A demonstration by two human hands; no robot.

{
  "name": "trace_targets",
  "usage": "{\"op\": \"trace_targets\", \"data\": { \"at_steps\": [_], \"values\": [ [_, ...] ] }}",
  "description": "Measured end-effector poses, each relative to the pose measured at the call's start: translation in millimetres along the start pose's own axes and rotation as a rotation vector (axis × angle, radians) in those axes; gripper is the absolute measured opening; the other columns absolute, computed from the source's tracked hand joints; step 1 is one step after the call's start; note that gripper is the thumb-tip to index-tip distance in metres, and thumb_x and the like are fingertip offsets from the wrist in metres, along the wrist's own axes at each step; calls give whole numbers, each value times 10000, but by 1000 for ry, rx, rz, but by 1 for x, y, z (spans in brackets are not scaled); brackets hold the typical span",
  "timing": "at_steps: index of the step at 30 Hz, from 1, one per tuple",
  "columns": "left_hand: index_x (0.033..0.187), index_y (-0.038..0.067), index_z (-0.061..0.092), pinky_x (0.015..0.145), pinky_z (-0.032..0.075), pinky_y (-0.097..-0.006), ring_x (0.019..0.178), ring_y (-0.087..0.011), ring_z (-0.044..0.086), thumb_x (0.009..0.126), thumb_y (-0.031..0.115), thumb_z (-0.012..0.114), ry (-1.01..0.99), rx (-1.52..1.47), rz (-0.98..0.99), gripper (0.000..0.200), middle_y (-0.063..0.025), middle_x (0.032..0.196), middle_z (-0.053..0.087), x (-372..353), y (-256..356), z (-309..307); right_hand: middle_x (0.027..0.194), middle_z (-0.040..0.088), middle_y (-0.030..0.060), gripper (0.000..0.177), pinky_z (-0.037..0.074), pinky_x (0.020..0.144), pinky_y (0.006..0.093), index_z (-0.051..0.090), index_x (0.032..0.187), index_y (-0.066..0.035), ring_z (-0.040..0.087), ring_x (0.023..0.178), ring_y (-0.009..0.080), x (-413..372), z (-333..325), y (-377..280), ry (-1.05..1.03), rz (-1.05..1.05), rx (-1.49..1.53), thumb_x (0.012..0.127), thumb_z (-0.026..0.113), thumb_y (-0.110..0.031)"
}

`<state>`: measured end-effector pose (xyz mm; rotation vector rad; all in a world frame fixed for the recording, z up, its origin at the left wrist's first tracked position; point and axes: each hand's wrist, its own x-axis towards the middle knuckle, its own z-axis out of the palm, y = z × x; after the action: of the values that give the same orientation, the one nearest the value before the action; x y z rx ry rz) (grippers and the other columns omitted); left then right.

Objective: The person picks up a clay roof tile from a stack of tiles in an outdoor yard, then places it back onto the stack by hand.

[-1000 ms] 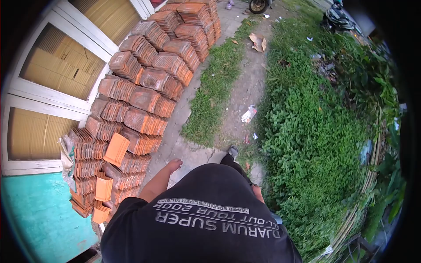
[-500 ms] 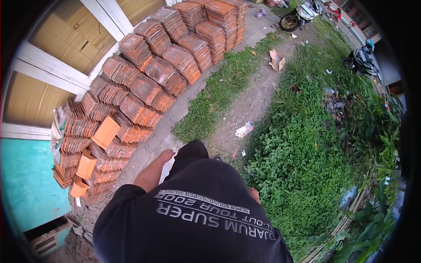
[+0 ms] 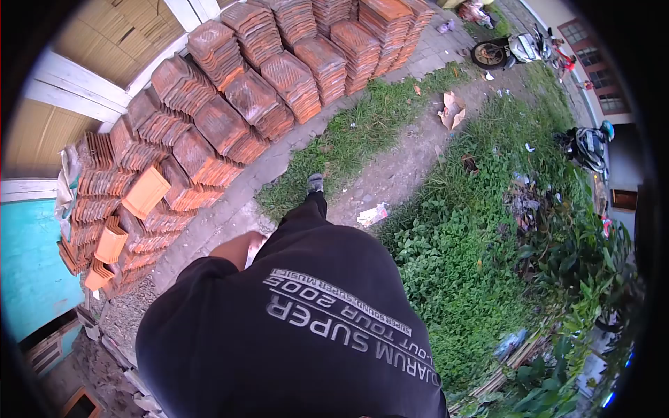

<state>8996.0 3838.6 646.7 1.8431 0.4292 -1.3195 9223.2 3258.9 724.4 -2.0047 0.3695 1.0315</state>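
My left hand point(image 3: 256, 239) hangs low at my left side, beside my dark trousers point(image 3: 306, 212). Its fingers are small and partly hidden, so I cannot make out whether they are closed or hold anything. My right hand is out of sight behind my black printed shirt point(image 3: 334, 306). Nearest on the left are tall stacks of orange-brown roof tiles point(image 3: 223, 125) along the wall. Several brighter orange tiles point(image 3: 145, 192) lie on top of the nearer stacks. One foot in a grey shoe point(image 3: 316, 183) is stretched forward on the grass edge.
A dirt path point(image 3: 397, 167) runs ahead between grass and dense green plants point(image 3: 453, 244). White litter point(image 3: 373, 214) and a torn brown piece of cardboard point(image 3: 451, 110) lie on it. One motorbike point(image 3: 523, 49) stands at the far end, another point(image 3: 585, 148) at the right.
I have stepped forward, and one shod foot now shows ahead of me. My left arm has swung back closer to my body. My right hand, partly visible before, is now hidden.
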Motion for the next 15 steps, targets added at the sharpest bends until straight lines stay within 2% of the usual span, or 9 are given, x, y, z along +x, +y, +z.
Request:
{"op": "trace_targets", "data": {
  "at_steps": [2,3,5,7,9,13,15],
  "values": [
    [1294,123,585,839,539,-449,998,-356,667,860,189,619,275,397,140,440,-180,1170,664,42,19,-59,977,670,63,308,463,673,353,596,1183,-68,617,804,202,22,-2,-39,3,-25,-3,943,562,-258],
    [1258,103,625,875,520,-455,1023,-368,656,866,227,626,412,399,141,411,-187,1149,674,55,32,-92,974,670,61,308,464,671,351,598,1181,-66,616,802,200,32,-3,-61,5,-42,-3,942,564,-257],
    [1170,51,658,915,497,-436,1039,-353,649,900,301,599,555,-451,122,373,-195,1168,669,63,71,-155,967,671,59,307,467,668,347,604,1177,-63,615,799,196,52,-5,-99,13,-79,2,941,568,-256],
    [1212,18,632,946,480,-407,1079,-329,636,920,329,589,720,-527,207,430,-195,1179,666,28,127,-216,961,672,56,306,469,664,343,609,1173,-59,614,796,193,72,-4,-134,25,-118,18,941,572,-255],
    [1275,-2,594,974,468,-395,1135,-312,618,923,348,588,777,-537,251,496,-200,1237,643,1,161,-265,954,673,54,305,472,660,339,615,1169,-56,614,792,189,91,0,-164,35,-169,43,940,576,-253],
    [1333,2,555,986,463,-381,1160,-304,610,923,357,594,764,-545,199,544,-191,1289,620,8,149,-318,941,675,48,303,478,653,332,625,1160,-49,612,786,182,120,7,-216,45,-336,145,938,584,-251],
    [1352,3,539,917,498,-378,1013,-253,658,926,352,610,720,-634,155,555,-186,1199,655,19,125,-318,935,676,46,302,480,650,328,631,1156,-45,611,783,178,128,13,-244,68,-292,94,937,589,-249]
  ]
}}
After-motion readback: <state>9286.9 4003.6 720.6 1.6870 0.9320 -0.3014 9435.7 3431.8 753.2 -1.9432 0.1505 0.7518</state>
